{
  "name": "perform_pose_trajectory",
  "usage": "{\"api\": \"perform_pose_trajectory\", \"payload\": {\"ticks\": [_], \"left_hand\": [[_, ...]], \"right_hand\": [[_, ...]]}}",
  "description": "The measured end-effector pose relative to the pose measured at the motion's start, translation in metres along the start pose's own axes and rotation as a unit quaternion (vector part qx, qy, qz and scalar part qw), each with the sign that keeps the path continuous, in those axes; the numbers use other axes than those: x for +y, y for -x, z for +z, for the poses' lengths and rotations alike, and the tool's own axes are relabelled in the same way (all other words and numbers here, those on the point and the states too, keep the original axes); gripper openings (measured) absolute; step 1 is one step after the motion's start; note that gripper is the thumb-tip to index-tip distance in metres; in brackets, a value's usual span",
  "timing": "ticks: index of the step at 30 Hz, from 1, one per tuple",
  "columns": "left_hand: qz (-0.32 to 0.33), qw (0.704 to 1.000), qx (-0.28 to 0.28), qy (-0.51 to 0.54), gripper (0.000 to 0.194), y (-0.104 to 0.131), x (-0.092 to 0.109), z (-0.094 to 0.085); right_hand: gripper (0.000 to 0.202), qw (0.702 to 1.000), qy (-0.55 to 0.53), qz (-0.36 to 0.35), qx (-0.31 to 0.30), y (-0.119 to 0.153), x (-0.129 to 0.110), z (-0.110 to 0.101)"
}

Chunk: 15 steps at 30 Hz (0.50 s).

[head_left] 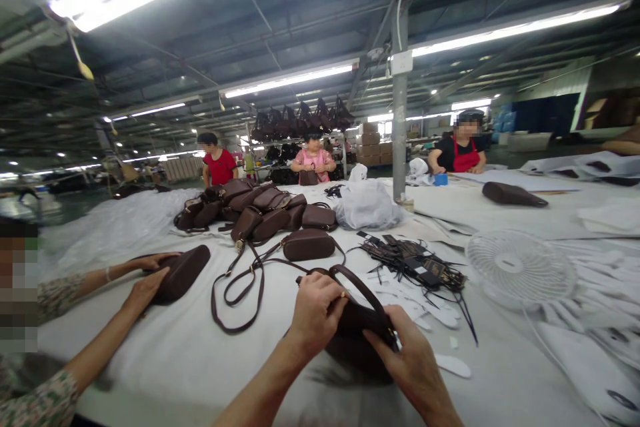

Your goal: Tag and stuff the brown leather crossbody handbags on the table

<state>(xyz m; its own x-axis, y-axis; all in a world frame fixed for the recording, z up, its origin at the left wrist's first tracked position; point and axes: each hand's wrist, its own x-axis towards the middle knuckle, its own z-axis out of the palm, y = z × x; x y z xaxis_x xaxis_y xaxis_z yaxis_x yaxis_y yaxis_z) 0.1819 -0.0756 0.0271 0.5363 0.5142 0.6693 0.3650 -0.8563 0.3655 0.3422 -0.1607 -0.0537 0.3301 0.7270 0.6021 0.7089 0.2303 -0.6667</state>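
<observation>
A dark brown handbag (357, 347) with a looped top handle is held between my two hands above the table's near part. My left hand (317, 310) is closed at the bag's upper left edge, thumb and fingers pinched by a small gold-coloured bit of hardware. Gripping the right end of its opening, my right hand (407, 353) has the thumb on the near side and the fingers behind. The bag's lower part is dark and blurred. Just beyond lies another brown bag (309, 245), with a long thin strap (235, 330) looped on the cloth to its left.
Brown bags (260, 207) are heaped at the back left. Black tags with cords (415, 260) and white cut-outs (453, 365) lie right, beside a white fan (520, 268). At left, a co-worker's hands (145, 283) hold a brown bag (183, 273). A metal post (400, 113) rises behind.
</observation>
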Motion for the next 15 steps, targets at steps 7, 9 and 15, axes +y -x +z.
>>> {"api": "perform_pose_trajectory", "payload": {"ticks": [7,9,15], "left_hand": [[0.106,0.989,0.010,-0.107,0.020,0.008,-0.002,0.001],[0.100,0.987,-0.006,-0.125,0.021,0.006,-0.006,0.003],[0.069,0.990,-0.021,-0.119,0.016,0.001,-0.004,0.013]], "right_hand": [[0.017,0.999,0.002,-0.051,0.002,-0.002,-0.011,0.005],[0.020,0.999,-0.009,-0.052,0.004,-0.001,-0.010,0.009],[0.026,0.999,-0.023,-0.031,0.037,-0.001,0.001,0.010]]}}
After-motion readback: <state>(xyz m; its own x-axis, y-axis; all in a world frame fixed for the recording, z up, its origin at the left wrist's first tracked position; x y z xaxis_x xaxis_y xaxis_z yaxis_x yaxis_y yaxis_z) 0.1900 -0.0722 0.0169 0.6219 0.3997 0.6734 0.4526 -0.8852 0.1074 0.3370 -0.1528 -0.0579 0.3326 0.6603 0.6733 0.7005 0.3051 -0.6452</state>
